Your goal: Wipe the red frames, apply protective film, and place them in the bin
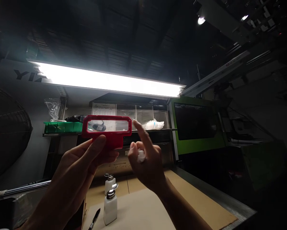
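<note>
At far left, a wire fan guard (9, 134) stands in shadow. A green tray (62, 127) sits on the shelf (105, 131) behind. The left hand (78, 166) is closed on the red plastic frame (107, 129), thumb across the lower tab, holding the frame raised toward the fluorescent lamp (109, 81). The frame's rectangular window is clear. Below, 2 white dispenser bottles (110, 204) with metal caps stand on the cardboard-covered surface (145, 207), a black pen (94, 218) just beside them. The right hand (145, 159) is near the frame, index finger extended, remaining fingers curled around a small white piece (141, 156). A green machine (196, 127) stands at right.
</note>
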`<state>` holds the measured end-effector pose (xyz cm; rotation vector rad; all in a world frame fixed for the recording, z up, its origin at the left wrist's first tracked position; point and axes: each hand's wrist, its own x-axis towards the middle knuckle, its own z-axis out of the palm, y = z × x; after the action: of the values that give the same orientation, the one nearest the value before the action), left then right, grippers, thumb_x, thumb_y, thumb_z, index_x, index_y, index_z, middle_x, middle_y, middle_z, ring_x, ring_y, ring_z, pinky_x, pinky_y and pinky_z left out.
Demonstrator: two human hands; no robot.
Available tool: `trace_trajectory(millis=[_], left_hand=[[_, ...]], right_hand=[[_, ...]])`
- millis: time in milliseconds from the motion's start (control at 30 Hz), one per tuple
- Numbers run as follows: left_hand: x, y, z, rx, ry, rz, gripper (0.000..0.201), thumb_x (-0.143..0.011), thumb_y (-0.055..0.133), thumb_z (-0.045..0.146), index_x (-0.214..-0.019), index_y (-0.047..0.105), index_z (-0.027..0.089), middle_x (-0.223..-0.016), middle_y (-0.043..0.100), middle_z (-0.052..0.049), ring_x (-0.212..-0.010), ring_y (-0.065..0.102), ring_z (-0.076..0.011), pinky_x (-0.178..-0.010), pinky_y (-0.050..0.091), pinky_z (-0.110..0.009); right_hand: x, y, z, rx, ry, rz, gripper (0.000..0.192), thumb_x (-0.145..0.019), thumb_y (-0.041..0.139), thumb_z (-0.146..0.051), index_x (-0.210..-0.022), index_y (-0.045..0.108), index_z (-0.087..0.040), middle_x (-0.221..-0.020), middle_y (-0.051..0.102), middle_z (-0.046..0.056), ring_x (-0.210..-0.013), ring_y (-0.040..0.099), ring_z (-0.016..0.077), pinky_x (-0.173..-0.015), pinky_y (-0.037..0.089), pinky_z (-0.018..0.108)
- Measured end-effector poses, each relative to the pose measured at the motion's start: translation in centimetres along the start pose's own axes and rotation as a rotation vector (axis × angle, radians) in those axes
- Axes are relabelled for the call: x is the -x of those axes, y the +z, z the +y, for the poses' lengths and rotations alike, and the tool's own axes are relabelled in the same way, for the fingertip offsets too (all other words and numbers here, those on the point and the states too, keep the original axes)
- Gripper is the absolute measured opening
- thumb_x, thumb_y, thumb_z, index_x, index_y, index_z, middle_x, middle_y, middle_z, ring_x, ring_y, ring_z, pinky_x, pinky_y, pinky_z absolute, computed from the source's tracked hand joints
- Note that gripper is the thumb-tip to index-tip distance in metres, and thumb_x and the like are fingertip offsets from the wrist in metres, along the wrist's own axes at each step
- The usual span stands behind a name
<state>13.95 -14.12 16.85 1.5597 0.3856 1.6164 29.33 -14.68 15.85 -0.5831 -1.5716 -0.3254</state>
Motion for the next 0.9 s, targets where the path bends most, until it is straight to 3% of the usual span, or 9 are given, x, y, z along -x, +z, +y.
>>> trace_trajectory(millis=[67, 133, 300, 467, 667, 900], left_hand=[[0.1, -0.1, -0.1, 0.021, 0.008, -0.02, 0.028, -0.069, 0.072, 0.047, -0.075, 0.071, 0.02, -0.067, 0.071, -0.001, -0.062, 0.065, -0.0128, -0.06, 0.052, -0.014], [0.0, -0.1, -0.3, 0.039, 0.008, -0.044, 0.027, -0.07, 0.072, 0.046, -0.076, 0.071, 0.019, -0.063, 0.069, -0.001, -0.06, 0.064, -0.0126, -0.059, 0.052, -0.014], [0.0, -0.2, -0.9, 0.065, -0.004, -0.028, 0.035, -0.067, 0.074, 0.046, -0.087, 0.071, 0.018, -0.069, 0.072, -0.003, -0.06, 0.065, -0.0137, -0.055, 0.054, -0.015], [0.8, 0.4, -0.7, 0.116, 0.027, 0.032, 0.019, -0.074, 0.071, 0.032, -0.084, 0.072, 0.016, -0.072, 0.074, -0.003, -0.059, 0.066, -0.012, -0.059, 0.055, -0.016], [0.1, -0.8, -1.9, 0.055, 0.004, 0.017, 0.037, -0.063, 0.077, 0.047, -0.085, 0.072, 0.018, -0.066, 0.072, -0.003, -0.058, 0.066, -0.0131, -0.053, 0.053, -0.014], [0.1, -1.3, -2.5, 0.005, 0.029, -0.017, 0.036, -0.065, 0.074, 0.05, -0.086, 0.073, 0.021, -0.064, 0.069, -0.002, -0.059, 0.065, -0.0129, -0.052, 0.053, -0.014]], right_hand=[[0.0, 0.0, -0.1, -0.318, 0.217, 0.031, 0.054, -0.081, 0.05, -0.024, -0.134, 0.044, -0.021, -0.047, 0.042, -0.009, -0.039, 0.031, 0.0075, -0.039, 0.03, 0.023], [-0.2, 0.0, -0.1, -0.63, 0.36, -0.029, 0.05, -0.08, 0.052, -0.024, -0.129, 0.05, -0.016, -0.043, 0.041, -0.01, -0.036, 0.029, 0.0056, -0.036, 0.026, 0.02], [-0.9, 0.0, -0.1, -1.041, 0.45, -0.163, 0.046, -0.078, 0.056, -0.023, -0.122, 0.057, -0.011, -0.036, 0.036, -0.012, -0.032, 0.021, 0.003, -0.033, 0.015, 0.018], [-1.0, 0.3, -0.7, -1.074, 0.5, -0.118, 0.033, -0.08, 0.061, -0.037, -0.102, 0.069, -0.014, -0.035, 0.033, -0.012, -0.032, 0.019, 0.0021, -0.031, 0.013, 0.018], [-1.0, 0.7, -0.7, -0.915, 0.546, -0.1, 0.03, -0.069, 0.075, -0.031, -0.094, 0.069, -0.015, -0.041, 0.035, -0.012, -0.035, 0.021, 0.0, -0.034, 0.014, 0.018], [-0.7, 0.9, 0.0, -0.925, 0.542, -0.14, 0.023, -0.073, 0.07, -0.028, -0.093, 0.068, -0.017, -0.04, 0.033, -0.012, -0.034, 0.02, 0.0006, -0.034, 0.013, 0.019]])
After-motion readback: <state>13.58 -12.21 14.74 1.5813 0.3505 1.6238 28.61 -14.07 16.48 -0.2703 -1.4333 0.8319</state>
